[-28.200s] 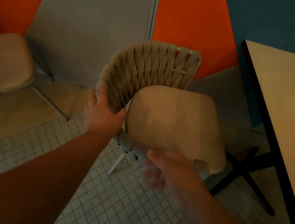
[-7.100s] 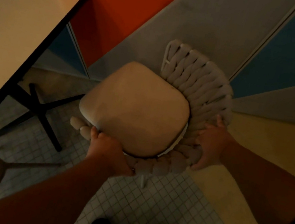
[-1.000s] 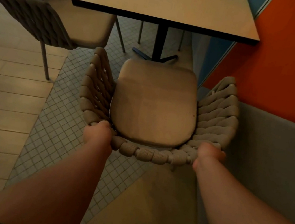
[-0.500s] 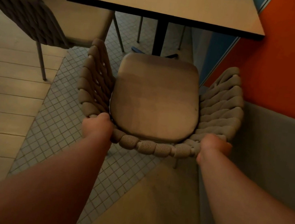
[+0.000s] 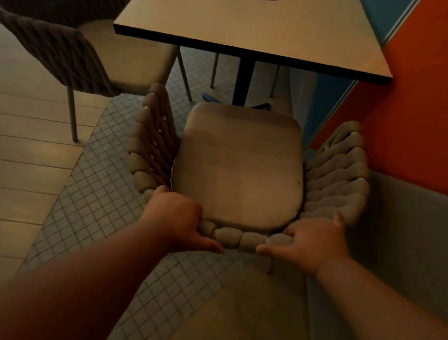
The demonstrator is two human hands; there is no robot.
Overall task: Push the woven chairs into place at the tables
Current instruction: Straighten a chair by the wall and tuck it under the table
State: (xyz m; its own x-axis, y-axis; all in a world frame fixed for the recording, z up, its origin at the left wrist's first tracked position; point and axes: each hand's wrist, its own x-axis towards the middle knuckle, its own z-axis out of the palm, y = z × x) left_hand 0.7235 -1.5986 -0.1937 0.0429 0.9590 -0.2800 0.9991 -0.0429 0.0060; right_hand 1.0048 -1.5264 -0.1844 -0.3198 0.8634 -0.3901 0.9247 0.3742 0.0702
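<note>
Gripping with left hand and right hand the back rim of the chair, thumbs stretched toward each other along its outside. Seat facing the desk, front edge just short of it. At the desk's left, darker chair; close on the right, orange wall.

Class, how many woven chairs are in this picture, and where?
2. The light woven chair faces the table, gripped by the left hand and right hand; the dark woven chair stands at its left. Legs beyond may be a third's.
</note>
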